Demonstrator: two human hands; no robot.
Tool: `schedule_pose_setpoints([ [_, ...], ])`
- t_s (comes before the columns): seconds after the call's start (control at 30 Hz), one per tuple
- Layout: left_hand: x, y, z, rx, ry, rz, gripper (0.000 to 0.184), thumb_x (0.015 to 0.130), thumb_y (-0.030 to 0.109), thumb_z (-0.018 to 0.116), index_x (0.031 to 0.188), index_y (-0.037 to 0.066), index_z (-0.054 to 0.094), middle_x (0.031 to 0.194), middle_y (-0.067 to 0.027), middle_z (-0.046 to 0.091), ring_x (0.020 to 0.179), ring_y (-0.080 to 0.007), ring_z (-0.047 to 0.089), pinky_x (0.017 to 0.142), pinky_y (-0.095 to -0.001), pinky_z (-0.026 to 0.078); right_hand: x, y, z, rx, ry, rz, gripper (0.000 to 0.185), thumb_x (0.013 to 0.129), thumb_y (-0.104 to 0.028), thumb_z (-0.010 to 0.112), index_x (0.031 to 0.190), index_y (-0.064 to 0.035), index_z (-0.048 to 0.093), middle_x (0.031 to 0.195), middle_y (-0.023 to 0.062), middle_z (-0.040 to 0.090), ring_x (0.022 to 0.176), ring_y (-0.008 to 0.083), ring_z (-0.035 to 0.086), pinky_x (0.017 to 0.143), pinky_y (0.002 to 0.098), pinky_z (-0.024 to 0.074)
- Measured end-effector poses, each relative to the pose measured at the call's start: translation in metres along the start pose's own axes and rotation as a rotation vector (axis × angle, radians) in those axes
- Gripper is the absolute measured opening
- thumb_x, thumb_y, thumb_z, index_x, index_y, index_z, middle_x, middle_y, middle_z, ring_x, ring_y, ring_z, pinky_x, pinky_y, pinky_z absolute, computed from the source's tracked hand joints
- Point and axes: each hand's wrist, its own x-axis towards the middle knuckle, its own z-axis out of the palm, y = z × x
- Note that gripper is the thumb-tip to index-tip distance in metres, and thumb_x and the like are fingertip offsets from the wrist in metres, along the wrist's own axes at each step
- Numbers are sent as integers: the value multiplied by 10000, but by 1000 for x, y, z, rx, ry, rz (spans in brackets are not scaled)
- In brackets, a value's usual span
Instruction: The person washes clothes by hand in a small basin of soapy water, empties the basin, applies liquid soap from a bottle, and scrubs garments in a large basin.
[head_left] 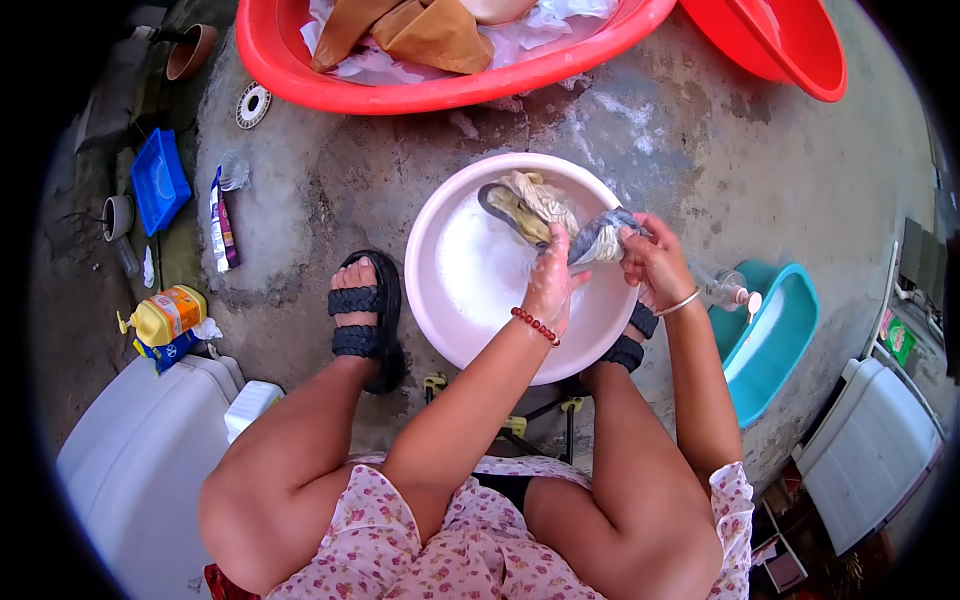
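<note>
A pale pink basin (424,300) with cloudy, sudsy water stands between my feet. Over its right side, my right hand (652,262) pinches a wet gray-and-white fabric piece (602,238). My left hand (548,285), wearing red beads, is at the near left end of that piece, thumb up; its grip is partly hidden. Just beyond my left thumb, a crumpled cream fabric piece (540,196) with a gray-rimmed, olive, sole-like part (512,212) lies against the basin's far inner wall. Whether the two pieces are joined I cannot tell.
A red tub (370,98) of wet clothes lies ahead, beside another red basin (815,60). On the right are a clear pump bottle (715,285) and a teal basin (790,350). A yellow jug (170,312), a blue tray (160,180) and a white box (140,430) are left.
</note>
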Motion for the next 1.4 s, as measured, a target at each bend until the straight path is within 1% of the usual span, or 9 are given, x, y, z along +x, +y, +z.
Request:
schedule_pose_setpoints([
  [0.17,3,-10,-8,-384,-109,-411,404,911,389,452,1149,64,480,1026,-81,574,934,-179,560,878,-342,427,-22,-4,31,-726,106,-853,143,676,-61,573,790,-27,494,642,83,475,521,198,477,524,285,419],
  [0.57,-26,11,31,-471,-36,-470,315,900,348,466,1092,103,513,1048,-47,576,944,-158,575,780,-320,500,-15,-27,56,-804,469,-805,206,673,-98,591,534,-49,447,501,130,442,435,293,463,436,366,387],
  [0.73,-4,10,0,-766,-490,-561,356,867,418,475,1008,100,551,915,-68,610,819,-185,601,708,-334,503,-34,-11,68,-755,349,-887,167,667,-75,574,547,-45,463,515,135,472,456,294,499,437,358,396],
  [0.77,-21,13,17,-463,90,-461,330,849,421,502,974,125,574,856,-38,622,748,-175,609,648,-314,503,-21,-9,67,-739,394,-896,160,672,-73,572,552,-43,470,520,138,479,461,295,508,435,354,396],
  [0.97,-18,13,10,-383,-37,-355,299,850,361,528,1030,124,556,947,-46,602,884,-166,588,769,-338,484,-60,-14,80,-737,265,-924,198,659,-42,584,537,-54,428,502,130,429,434,288,467,436,353,397],
  [1.03,25,-6,-24,-893,-1174,-536,301,858,372,521,1025,125,552,937,-37,594,910,-172,581,799,-348,479,-61,-7,88,-779,148,-1011,189,638,-42,588,539,-60,429,508,126,433,444,285,478,444,360,405],
  [1.1,-14,2,-3,-493,-113,-479,319,884,383,469,1040,119,553,968,-37,601,913,-174,584,804,-344,482,-36,-11,76,-866,300,-1053,181,653,-52,585,542,-62,442,506,127,448,449,293,490,437,361,403],
  [1.17,-40,31,41,-320,88,-498,374,928,379,338,1105,114,533,1098,-57,574,1001,-179,556,894,-364,449,-16,-21,58,-810,476,-962,192,679,-60,583,543,-58,448,505,132,456,445,300,491,421,363,391],
  [1.4,25,-16,-42,-653,-544,-415,337,913,420,427,870,95,503,688,-41,523,644,-156,539,568,-300,466,-62,-12,93,-748,79,-1035,198,682,-60,592,548,-60,446,510,129,457,479,303,504,461,381,407],
])
